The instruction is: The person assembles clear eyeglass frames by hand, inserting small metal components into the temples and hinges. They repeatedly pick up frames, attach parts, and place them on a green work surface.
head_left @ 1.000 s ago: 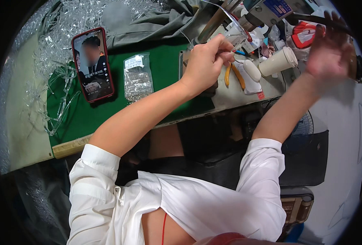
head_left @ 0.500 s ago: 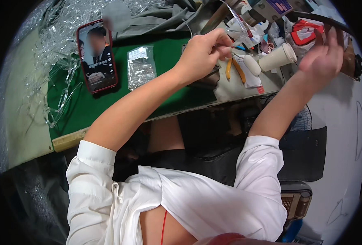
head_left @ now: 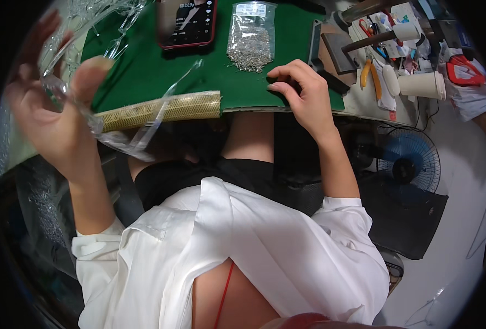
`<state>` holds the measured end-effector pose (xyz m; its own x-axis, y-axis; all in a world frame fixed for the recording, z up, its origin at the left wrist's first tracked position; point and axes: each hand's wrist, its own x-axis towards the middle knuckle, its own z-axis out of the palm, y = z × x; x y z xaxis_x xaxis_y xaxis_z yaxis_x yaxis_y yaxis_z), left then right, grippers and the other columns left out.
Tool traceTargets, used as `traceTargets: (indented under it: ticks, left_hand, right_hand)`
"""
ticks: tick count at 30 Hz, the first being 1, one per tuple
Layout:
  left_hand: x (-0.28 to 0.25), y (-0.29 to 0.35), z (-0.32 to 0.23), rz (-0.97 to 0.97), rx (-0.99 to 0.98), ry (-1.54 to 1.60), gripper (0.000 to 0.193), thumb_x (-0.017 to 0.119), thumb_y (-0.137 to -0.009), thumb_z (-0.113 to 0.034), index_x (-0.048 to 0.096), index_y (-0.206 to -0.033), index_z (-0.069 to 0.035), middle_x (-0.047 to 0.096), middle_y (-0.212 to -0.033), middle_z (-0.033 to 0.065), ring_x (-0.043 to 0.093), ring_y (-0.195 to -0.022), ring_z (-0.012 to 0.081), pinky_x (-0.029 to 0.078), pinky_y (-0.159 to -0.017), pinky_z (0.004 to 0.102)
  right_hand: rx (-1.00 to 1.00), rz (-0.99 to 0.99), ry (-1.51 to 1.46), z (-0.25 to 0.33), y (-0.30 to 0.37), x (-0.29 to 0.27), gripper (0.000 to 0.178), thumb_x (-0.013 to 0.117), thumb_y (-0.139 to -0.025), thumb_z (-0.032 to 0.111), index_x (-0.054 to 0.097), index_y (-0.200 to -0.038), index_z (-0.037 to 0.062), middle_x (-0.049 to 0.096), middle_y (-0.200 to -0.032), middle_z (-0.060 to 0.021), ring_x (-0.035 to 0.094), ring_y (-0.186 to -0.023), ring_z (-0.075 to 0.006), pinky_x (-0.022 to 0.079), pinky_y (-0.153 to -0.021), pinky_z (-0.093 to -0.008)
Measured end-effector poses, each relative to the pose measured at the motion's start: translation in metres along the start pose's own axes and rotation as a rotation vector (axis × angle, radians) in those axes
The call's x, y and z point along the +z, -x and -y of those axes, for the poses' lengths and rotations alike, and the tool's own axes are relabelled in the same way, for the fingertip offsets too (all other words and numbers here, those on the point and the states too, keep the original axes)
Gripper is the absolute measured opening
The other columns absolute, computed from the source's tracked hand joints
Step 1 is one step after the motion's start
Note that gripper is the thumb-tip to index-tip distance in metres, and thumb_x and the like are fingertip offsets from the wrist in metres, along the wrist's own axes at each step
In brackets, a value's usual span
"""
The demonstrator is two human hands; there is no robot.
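Note:
At the far left, my left hand [head_left: 62, 123], blurred by motion, holds a clear plastic eyeglass frame [head_left: 119, 143]. The frame hangs past the thumb, and one arm of it reaches up over the table edge. My right hand [head_left: 309, 96] rests by the front of the green mat [head_left: 210, 82], thumb and forefinger curled with a small gap between their tips. Nothing shows in that gap. Just left of those fingers, tiny metal pieces [head_left: 249, 55] spill from the mouth of a clear plastic bag [head_left: 254, 23].
A phone [head_left: 187, 24] in a red case lies at the back. More clear frames [head_left: 117, 38] pile up at the upper left. A yellow mesh-patterned strip [head_left: 160, 109] lines the front edge. Yellow-handled pliers [head_left: 372, 77] and a white cup [head_left: 421, 85] are at the right; a fan [head_left: 407, 162] stands below.
My left hand has swung from the tools on the right to the far left with the frame. My right hand has come from the upper right to the mat beside the metal pieces.

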<state>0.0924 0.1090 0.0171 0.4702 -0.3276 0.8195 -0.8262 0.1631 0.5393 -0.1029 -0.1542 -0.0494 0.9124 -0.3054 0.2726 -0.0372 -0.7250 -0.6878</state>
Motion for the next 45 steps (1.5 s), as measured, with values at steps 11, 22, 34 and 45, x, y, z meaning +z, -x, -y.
traceTargets:
  ticks: [11, 22, 34, 45]
  left_hand:
    - [0.018, 0.027, -0.030, 0.285, -0.568, 0.792, 0.057, 0.043, -0.099, -0.038, 0.035, -0.130, 0.009, 0.060, -0.072, 0.0170, 0.056, -0.056, 0.0184, 0.048, -0.051, 0.0247]
    - [0.030, 0.028, -0.038, 0.205, -0.556, 0.617, 0.086, 0.059, -0.085, -0.047, 0.022, -0.139, 0.008, 0.062, -0.080, 0.0210, 0.053, -0.054, 0.0111, 0.044, -0.049, 0.0173]
    - [0.051, 0.037, -0.040, 0.140, -0.586, 0.535, 0.095, 0.054, -0.084, -0.066, 0.021, -0.140, 0.002, 0.064, -0.079, 0.0152, 0.062, -0.063, 0.0130, 0.038, -0.047, 0.0142]
    - [0.060, 0.039, -0.039, 0.429, -0.427, 0.695, 0.076, 0.058, -0.090, -0.036, 0.020, -0.141, 0.004, 0.049, -0.127, 0.0216, 0.063, -0.076, 0.0180, 0.050, -0.063, 0.0257]
  right_hand:
    - [-0.045, -0.001, 0.128, 0.007, -0.014, 0.011, 0.013, 0.071, -0.077, 0.001, 0.063, -0.087, 0.0001, 0.058, -0.078, -0.0039, 0.055, -0.064, -0.0122, 0.042, -0.057, -0.0242]
    - [-0.182, 0.090, 0.398, 0.008, -0.013, 0.010, 0.012, 0.067, -0.081, 0.010, 0.056, -0.082, 0.0047, 0.056, -0.079, -0.0066, 0.059, -0.075, -0.0260, 0.046, -0.061, -0.0365]
    - [-0.162, -0.032, 0.418, 0.018, -0.019, 0.022, 0.012, 0.068, -0.080, 0.012, 0.058, -0.078, 0.0059, 0.056, -0.077, -0.0036, 0.056, -0.076, -0.0236, 0.046, -0.061, -0.0358]
    - [-0.151, -0.008, 0.498, 0.018, -0.007, 0.016, 0.013, 0.066, -0.081, 0.010, 0.055, -0.078, 0.0039, 0.055, -0.078, -0.0062, 0.054, -0.076, -0.0262, 0.045, -0.064, -0.0369]
